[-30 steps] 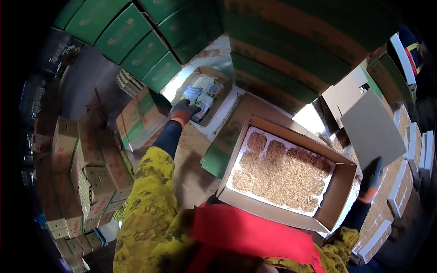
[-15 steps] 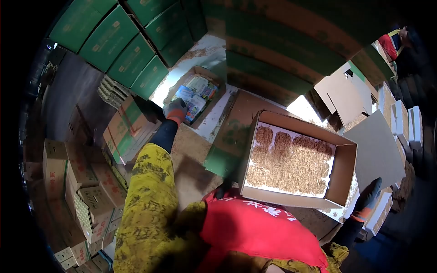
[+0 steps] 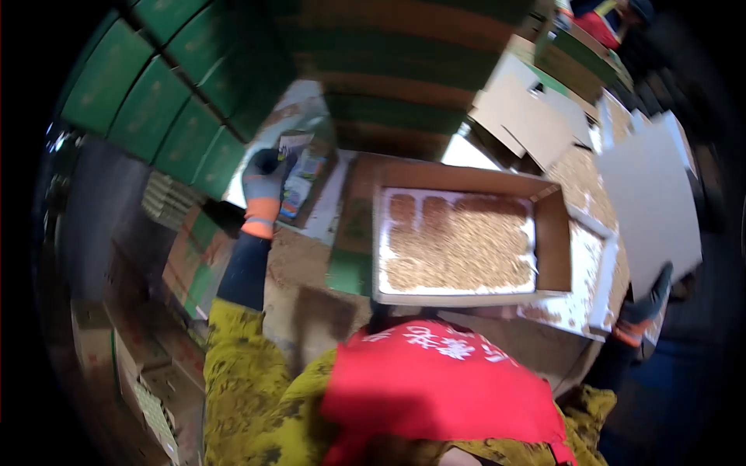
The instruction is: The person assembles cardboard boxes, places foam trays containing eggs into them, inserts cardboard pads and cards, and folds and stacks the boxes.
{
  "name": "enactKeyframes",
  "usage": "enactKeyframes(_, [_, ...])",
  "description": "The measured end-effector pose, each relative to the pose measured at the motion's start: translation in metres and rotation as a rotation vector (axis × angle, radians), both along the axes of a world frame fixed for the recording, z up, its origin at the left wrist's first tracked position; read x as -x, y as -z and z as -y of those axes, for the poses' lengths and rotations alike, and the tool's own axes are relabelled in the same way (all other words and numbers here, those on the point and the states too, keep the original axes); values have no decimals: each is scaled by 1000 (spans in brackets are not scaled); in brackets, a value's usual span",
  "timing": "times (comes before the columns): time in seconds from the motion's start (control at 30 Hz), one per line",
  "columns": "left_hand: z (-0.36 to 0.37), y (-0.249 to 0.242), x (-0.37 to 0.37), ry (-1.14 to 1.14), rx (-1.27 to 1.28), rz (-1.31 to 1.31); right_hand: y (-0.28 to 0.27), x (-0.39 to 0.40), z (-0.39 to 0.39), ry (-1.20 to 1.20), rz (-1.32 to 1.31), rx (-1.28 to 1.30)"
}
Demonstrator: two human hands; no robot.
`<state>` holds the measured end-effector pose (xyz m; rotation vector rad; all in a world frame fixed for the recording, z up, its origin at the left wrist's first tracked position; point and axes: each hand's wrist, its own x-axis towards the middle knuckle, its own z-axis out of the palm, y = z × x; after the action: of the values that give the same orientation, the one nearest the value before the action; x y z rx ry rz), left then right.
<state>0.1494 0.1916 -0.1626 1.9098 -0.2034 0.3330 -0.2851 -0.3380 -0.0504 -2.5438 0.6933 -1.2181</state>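
My left hand, in a grey glove with an orange cuff, is curled at the left side of a small cardboard box. Printed packets lie inside that box, and one pale packet shows beside my fingers, apparently pinched in them; blur softens the grip. At the far right, my gloved right hand grips the lower edge of a flat cardboard sheet, held tilted. Between my hands sits a large open carton, with brown shredded filling over a white liner.
Green cartons are stacked at the upper left, and a green-and-brown stack rises ahead. Cardboard pieces lie at the upper right near another person. Brown boxes stand lower left.
My view has shifted, so the carton appears further left. My left hand has moved from over the packets to the box's left side, with a packet at its fingers. My right hand still holds the sheet.
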Motion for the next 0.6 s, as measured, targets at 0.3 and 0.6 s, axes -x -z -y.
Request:
enactKeyframes(0.3, [136,-118,169,909,-916,428,-34,-107,-95,-269,108,-414])
enactKeyframes(0.6, [117,-61,182,303,-351,188,-8,-122,-113,-454,-949,-54])
